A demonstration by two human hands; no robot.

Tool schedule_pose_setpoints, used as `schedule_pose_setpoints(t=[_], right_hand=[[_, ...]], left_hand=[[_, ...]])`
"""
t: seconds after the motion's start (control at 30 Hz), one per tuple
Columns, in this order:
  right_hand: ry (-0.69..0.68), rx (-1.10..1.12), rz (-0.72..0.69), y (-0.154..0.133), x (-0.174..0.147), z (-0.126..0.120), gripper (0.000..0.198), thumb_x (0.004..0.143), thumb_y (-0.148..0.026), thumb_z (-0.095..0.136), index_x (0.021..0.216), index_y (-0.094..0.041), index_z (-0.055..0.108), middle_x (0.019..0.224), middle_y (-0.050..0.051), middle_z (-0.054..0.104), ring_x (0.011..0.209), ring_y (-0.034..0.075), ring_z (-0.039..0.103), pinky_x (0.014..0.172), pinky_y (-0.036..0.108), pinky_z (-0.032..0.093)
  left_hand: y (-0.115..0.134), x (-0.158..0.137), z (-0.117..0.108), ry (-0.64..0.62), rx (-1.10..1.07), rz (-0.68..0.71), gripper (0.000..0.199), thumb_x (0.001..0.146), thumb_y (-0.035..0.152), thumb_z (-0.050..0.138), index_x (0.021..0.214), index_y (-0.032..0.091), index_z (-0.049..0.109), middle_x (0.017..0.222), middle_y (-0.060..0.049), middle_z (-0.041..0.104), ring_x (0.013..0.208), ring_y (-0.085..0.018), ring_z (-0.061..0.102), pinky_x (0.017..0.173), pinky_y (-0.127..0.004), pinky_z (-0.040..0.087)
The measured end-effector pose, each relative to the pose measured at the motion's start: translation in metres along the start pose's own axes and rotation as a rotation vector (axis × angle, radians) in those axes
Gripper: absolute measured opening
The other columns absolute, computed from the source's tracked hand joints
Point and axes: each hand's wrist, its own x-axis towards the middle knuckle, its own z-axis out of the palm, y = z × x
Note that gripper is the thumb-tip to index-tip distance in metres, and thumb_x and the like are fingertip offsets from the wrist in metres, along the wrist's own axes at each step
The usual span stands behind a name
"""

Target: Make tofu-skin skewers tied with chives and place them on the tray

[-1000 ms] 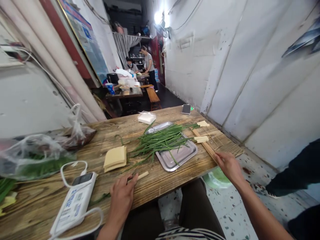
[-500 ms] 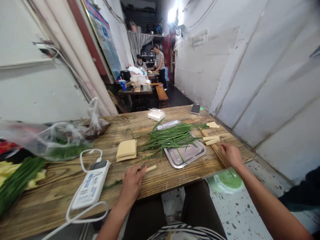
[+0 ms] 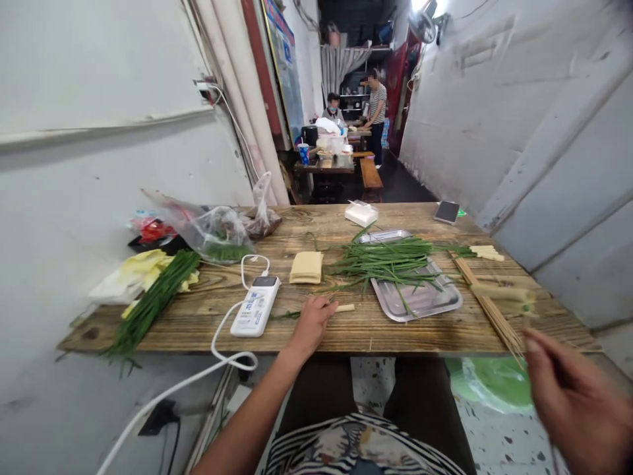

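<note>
My left hand rests on the wooden table with its fingers closed on a thin tofu-skin roll; chive ends stick out on the hand's other side. At the right, my blurred right hand is closed with thumb and finger pinching a skewer. Tofu-skin rolls, smeared by motion, are at the skewer's far end. Beneath them lies a bundle of bamboo skewers. Chives lie across a metal tray. A stack of tofu-skin squares sits beyond my left hand.
Finished rolls and a phone lie at the right. A white power bank with a cable is left of my hand. More chives, a plastic bag and a white box are on the table. Two people are at the back.
The view has swung left, so the table appears shifted right. My right hand has drawn back toward me, lifting the skewer with rolls off the table. My left hand stays on its roll.
</note>
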Motion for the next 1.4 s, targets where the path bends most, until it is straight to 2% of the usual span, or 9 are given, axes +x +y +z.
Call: schedule_pose_setpoints(t=[0.07,0.17,0.3,0.43,0.53,0.7,0.97,1.1,1.4], right_hand=[[-0.081,0.126,-0.056,-0.038,-0.024,0.001,0.030,0.089,-0.045,0.051,0.103,-0.026,0.070,0.089,0.007,0.073,0.076,0.023,0.069,0.068,0.033,0.054],[-0.243,0.406,-0.121,-0.081,-0.055,0.013,0.020,0.089,-0.033,0.054,0.101,-0.027,0.069,0.086,0.003,0.073,0.072,0.018,0.068,0.064,0.026,0.055],[-0.383,0.665,-0.161,-0.105,-0.080,0.049,0.020,0.090,-0.021,0.051,0.098,-0.021,0.069,0.083,0.004,0.072,0.072,0.015,0.068,0.065,0.022,0.056],[-0.469,0.693,-0.138,-0.103,-0.095,0.084,0.025,0.093,-0.022,0.046,0.094,-0.017,0.070,0.076,0.006,0.071,0.067,0.015,0.067,0.062,0.023,0.056],[-0.497,0.636,-0.137,-0.099,-0.100,0.096,0.028,0.094,-0.024,0.043,0.095,-0.017,0.070,0.077,0.007,0.070,0.069,0.017,0.068,0.064,0.026,0.057],[-0.557,0.511,-0.165,-0.098,-0.103,0.100,0.032,0.095,-0.024,0.038,0.096,-0.018,0.069,0.081,0.008,0.071,0.071,0.019,0.068,0.066,0.030,0.057],[-0.529,0.389,-0.256,-0.098,-0.106,0.107,0.031,0.095,-0.022,0.037,0.095,-0.016,0.067,0.081,0.008,0.071,0.069,0.017,0.069,0.066,0.027,0.057],[-0.485,0.394,-0.248,-0.096,-0.105,0.111,0.032,0.095,-0.022,0.036,0.105,-0.016,0.066,0.091,0.009,0.073,0.078,0.019,0.070,0.070,0.029,0.058],[-0.558,0.380,-0.283,-0.091,-0.105,0.116,0.035,0.095,-0.017,0.036,0.107,-0.014,0.067,0.078,0.008,0.069,0.066,0.017,0.066,0.065,0.025,0.055]], left_hand=[[0.001,0.000,-0.002,-0.015,0.008,0.010,0.030,0.095,0.022,0.041,0.105,0.022,0.070,0.088,-0.007,0.061,0.085,-0.020,0.050,0.076,-0.033,0.040],[0.002,0.000,-0.004,-0.024,0.020,0.029,0.032,0.096,0.021,0.039,0.111,0.023,0.068,0.088,-0.006,0.061,0.084,-0.020,0.050,0.077,-0.033,0.040],[0.003,0.000,-0.006,-0.010,-0.023,0.057,0.033,0.097,0.023,0.037,0.116,0.022,0.065,0.084,-0.006,0.060,0.082,-0.019,0.050,0.076,-0.032,0.041],[0.002,0.002,-0.009,0.005,-0.080,0.094,0.034,0.098,0.027,0.037,0.108,0.021,0.069,0.082,-0.007,0.060,0.079,-0.018,0.050,0.074,-0.031,0.041],[0.001,0.004,-0.011,-0.021,-0.060,0.096,0.037,0.099,0.031,0.035,0.104,0.021,0.070,0.078,-0.006,0.057,0.076,-0.018,0.048,0.071,-0.030,0.040],[0.004,0.009,-0.013,-0.079,-0.050,0.076,0.047,0.099,0.039,0.029,0.097,0.019,0.071,0.074,-0.005,0.051,0.072,-0.017,0.044,0.069,-0.030,0.038],[0.009,0.009,-0.011,-0.080,-0.019,0.061,0.050,0.099,0.039,0.026,0.091,0.015,0.070,0.073,-0.005,0.049,0.072,-0.017,0.042,0.066,-0.029,0.035],[0.009,0.010,-0.012,-0.100,0.023,0.054,0.050,0.100,0.038,0.025,0.093,0.015,0.069,0.072,-0.004,0.048,0.071,-0.016,0.041,0.065,-0.028,0.034],[0.009,0.012,-0.014,-0.112,0.030,0.072,0.047,0.100,0.034,0.027,0.090,0.014,0.069,0.075,-0.005,0.051,0.073,-0.016,0.043,0.067,-0.028,0.035]])
